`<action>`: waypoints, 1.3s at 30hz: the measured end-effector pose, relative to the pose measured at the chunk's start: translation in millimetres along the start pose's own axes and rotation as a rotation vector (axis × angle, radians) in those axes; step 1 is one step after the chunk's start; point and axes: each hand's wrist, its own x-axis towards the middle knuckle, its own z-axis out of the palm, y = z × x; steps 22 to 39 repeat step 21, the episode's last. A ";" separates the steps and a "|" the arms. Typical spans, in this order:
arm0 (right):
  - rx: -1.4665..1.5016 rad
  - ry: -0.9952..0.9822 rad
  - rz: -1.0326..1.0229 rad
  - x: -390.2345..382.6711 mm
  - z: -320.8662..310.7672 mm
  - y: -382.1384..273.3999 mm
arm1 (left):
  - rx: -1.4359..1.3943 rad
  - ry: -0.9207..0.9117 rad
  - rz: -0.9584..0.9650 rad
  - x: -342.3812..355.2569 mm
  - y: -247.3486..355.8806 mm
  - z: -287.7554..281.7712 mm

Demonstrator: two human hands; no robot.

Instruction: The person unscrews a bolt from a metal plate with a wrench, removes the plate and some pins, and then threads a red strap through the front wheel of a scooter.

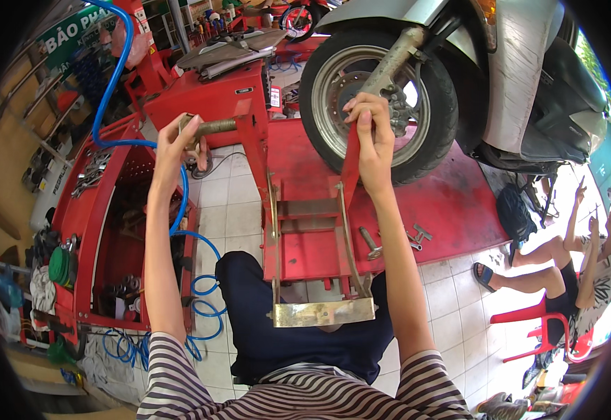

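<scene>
My left hand (177,145) is closed round the brass-coloured handle (195,140) at the end of a threaded screw rod (218,127). That rod passes into the left upright (252,150) of a red wheel clamp. My right hand (373,143) grips the top of the clamp's right upright (351,164), fingers wrapped over it. Between the uprights the clamp stands open, and a bent metal plate (325,313) is at its near end. Just beyond my right hand is the front wheel (326,91) of a silver scooter (522,77), standing outside the clamp.
The clamp is on a red lift platform (438,203), where a metal bolt-like piece (370,243) and several small tools (418,236) lie. A red tool cart (106,231) and coiled blue air hose (207,287) are at left. A person (564,269) sits at right.
</scene>
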 end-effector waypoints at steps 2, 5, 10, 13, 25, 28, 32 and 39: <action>0.009 -0.001 0.019 -0.1 -0.7 -1.5 | 0.038 0.079 -0.005 -1.6 -3.4 9.2; 0.000 0.005 0.011 -1.0 0.1 3.6 | 0.072 0.237 0.242 -2.9 -3.0 37.4; -0.014 0.005 0.006 -1.4 -0.2 2.9 | 0.109 0.167 0.251 -0.7 -1.8 22.9; -0.028 -0.001 -0.002 -1.1 0.0 3.5 | 0.023 0.151 -0.064 1.3 9.1 17.0; -0.020 -0.020 0.002 1.7 -7.8 3.0 | -0.156 0.272 -0.436 -23.3 -58.2 0.9; -0.020 -0.020 0.002 1.7 -7.8 3.0 | -0.156 0.272 -0.436 -23.3 -58.2 0.9; -0.020 -0.020 0.002 1.7 -7.8 3.0 | -0.156 0.272 -0.436 -23.3 -58.2 0.9; -0.020 -0.020 0.002 1.7 -7.8 3.0 | -0.156 0.272 -0.436 -23.3 -58.2 0.9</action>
